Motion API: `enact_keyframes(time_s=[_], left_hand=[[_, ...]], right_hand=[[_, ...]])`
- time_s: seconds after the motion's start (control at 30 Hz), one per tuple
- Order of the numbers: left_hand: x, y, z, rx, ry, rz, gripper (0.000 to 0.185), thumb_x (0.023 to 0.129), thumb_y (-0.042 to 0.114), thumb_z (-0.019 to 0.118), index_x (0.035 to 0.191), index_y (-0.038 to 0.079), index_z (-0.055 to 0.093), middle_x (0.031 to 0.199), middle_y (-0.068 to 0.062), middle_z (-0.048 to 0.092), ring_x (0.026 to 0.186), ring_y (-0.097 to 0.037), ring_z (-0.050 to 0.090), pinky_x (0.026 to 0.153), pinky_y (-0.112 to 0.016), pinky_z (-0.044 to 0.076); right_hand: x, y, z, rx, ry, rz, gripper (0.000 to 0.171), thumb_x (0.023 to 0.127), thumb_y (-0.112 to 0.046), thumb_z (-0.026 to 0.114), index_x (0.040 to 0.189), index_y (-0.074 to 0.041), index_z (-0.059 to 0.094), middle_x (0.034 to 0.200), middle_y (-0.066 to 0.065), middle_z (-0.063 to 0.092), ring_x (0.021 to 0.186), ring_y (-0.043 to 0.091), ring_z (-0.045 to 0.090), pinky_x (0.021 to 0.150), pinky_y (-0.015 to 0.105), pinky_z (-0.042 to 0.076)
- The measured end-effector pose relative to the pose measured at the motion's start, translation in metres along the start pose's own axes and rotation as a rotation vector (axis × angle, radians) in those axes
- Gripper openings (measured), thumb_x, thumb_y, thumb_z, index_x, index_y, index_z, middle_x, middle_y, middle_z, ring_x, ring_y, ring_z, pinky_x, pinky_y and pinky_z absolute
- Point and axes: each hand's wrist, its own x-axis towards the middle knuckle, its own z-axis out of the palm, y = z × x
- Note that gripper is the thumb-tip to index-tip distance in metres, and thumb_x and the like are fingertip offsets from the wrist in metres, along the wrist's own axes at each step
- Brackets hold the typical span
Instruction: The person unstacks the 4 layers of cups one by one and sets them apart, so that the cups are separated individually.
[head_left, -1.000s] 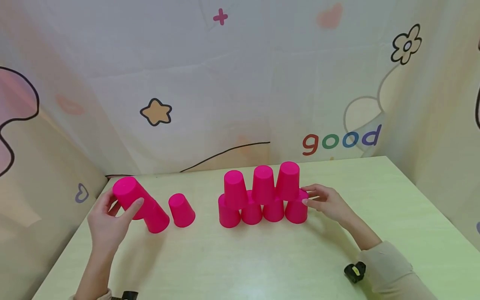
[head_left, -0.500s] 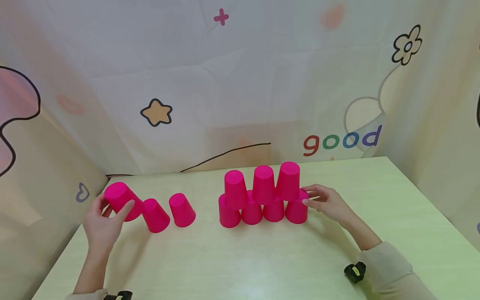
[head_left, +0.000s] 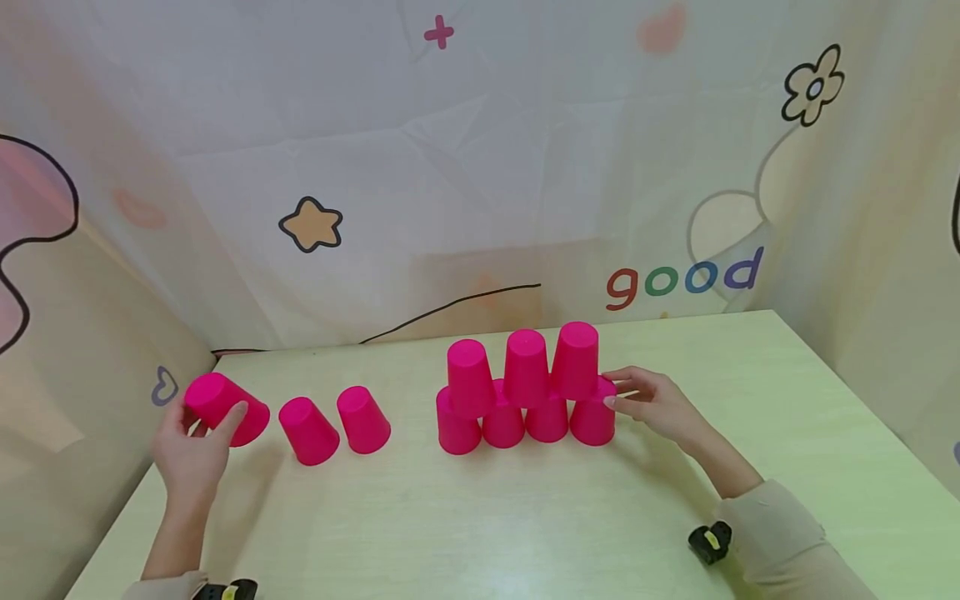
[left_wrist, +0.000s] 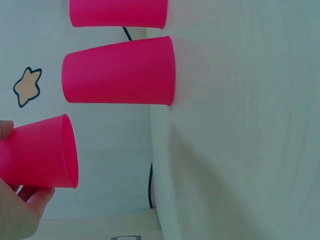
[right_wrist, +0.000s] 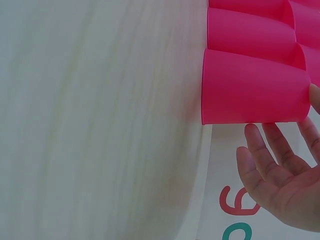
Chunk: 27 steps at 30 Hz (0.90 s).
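Note:
My left hand grips a pink plastic cup between thumb and fingers. This cup is tilted and held above the table, its rim toward the right; in the left wrist view the held cup is apart from the others. Two upside-down pink cups, the nearer cup and another cup, stand to its right. A two-tier stack of upside-down pink cups has three on top, such as the middle top cup. My right hand touches the rightmost lower cup with loosely extended fingers.
The pale wooden table meets a printed curtain at its back edge. Black wrist cameras sit on the sleeves, one a dark device at the right sleeve.
My left hand has moved left and slightly down with the held cup, away from the two standing cups. The right hand and the stack have stayed in place.

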Motion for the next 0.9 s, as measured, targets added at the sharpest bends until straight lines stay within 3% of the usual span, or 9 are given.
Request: enact_keyframes(time_s=[0.1, 0.13, 0.3, 0.37, 0.5, 0.67, 0.8, 0.9], left_hand=[[0.006, -0.014, 0.000, 0.037, 0.004, -0.015, 0.065, 0.072, 0.042, 0.074, 0.130, 0.035, 0.045, 0.125, 0.006, 0.049, 0.109, -0.011, 0.042, 0.080, -0.020, 0.048], [0.004, -0.010, 0.000, 0.037, 0.000, -0.029, 0.065, 0.071, 0.043, 0.074, 0.129, 0.035, 0.046, 0.123, 0.006, 0.050, 0.108, -0.011, 0.043, 0.078, -0.019, 0.048], [-0.023, 0.038, -0.006, 0.101, -0.088, -0.099, 0.067, 0.076, 0.034, 0.073, 0.133, 0.013, 0.044, 0.120, -0.007, 0.050, 0.106, -0.021, 0.047, 0.082, -0.031, 0.050], [-0.030, 0.049, -0.007, 0.181, -0.144, -0.113, 0.069, 0.078, 0.032, 0.071, 0.134, 0.005, 0.041, 0.120, -0.013, 0.049, 0.105, -0.026, 0.047, 0.077, -0.034, 0.051], [-0.033, 0.047, -0.007, 0.286, -0.253, -0.095, 0.070, 0.080, 0.029, 0.070, 0.132, -0.004, 0.037, 0.122, -0.023, 0.046, 0.106, -0.034, 0.044, 0.070, -0.040, 0.053], [-0.038, 0.048, -0.007, 0.305, -0.369, -0.116, 0.068, 0.081, 0.019, 0.067, 0.132, -0.009, 0.032, 0.123, -0.029, 0.042, 0.108, -0.043, 0.041, 0.080, -0.049, 0.048], [-0.027, 0.029, -0.008, 0.324, -0.362, -0.060, 0.075, 0.080, 0.023, 0.068, 0.137, -0.005, 0.027, 0.126, -0.028, 0.041, 0.109, -0.044, 0.041, 0.064, -0.037, 0.053], [-0.019, 0.023, -0.007, 0.348, -0.337, -0.015, 0.083, 0.080, 0.029, 0.069, 0.142, 0.002, 0.021, 0.132, -0.027, 0.037, 0.114, -0.044, 0.038, 0.061, -0.036, 0.053]], right_hand=[[0.000, -0.001, 0.000, -0.002, 0.002, 0.007, 0.045, 0.086, -0.017, 0.062, 0.125, 0.001, 0.049, 0.118, 0.022, 0.052, 0.100, 0.035, 0.055, 0.075, 0.043, 0.051], [0.000, -0.001, 0.000, -0.003, 0.003, 0.008, 0.045, 0.086, -0.017, 0.062, 0.125, 0.001, 0.049, 0.118, 0.022, 0.052, 0.100, 0.035, 0.055, 0.075, 0.043, 0.051], [0.001, -0.001, 0.000, -0.008, 0.006, 0.012, 0.045, 0.086, -0.018, 0.062, 0.125, 0.000, 0.049, 0.118, 0.022, 0.052, 0.100, 0.035, 0.055, 0.075, 0.043, 0.051], [0.000, -0.001, 0.000, -0.007, 0.007, 0.013, 0.045, 0.086, -0.018, 0.062, 0.125, 0.000, 0.049, 0.117, 0.022, 0.052, 0.099, 0.035, 0.055, 0.075, 0.043, 0.051], [0.000, -0.001, 0.000, -0.006, 0.007, 0.014, 0.044, 0.086, -0.017, 0.062, 0.125, 0.000, 0.049, 0.117, 0.022, 0.052, 0.099, 0.034, 0.055, 0.075, 0.043, 0.051], [0.000, 0.000, 0.000, -0.003, 0.002, 0.008, 0.044, 0.086, -0.017, 0.062, 0.125, 0.000, 0.049, 0.118, 0.022, 0.052, 0.099, 0.035, 0.055, 0.075, 0.043, 0.051], [0.000, -0.001, 0.000, -0.002, -0.001, 0.004, 0.044, 0.086, -0.017, 0.062, 0.124, 0.001, 0.049, 0.118, 0.023, 0.052, 0.100, 0.035, 0.055, 0.075, 0.043, 0.051], [-0.001, -0.001, 0.000, -0.003, 0.001, 0.005, 0.044, 0.086, -0.018, 0.062, 0.124, 0.001, 0.049, 0.117, 0.023, 0.052, 0.100, 0.035, 0.055, 0.075, 0.043, 0.051]])
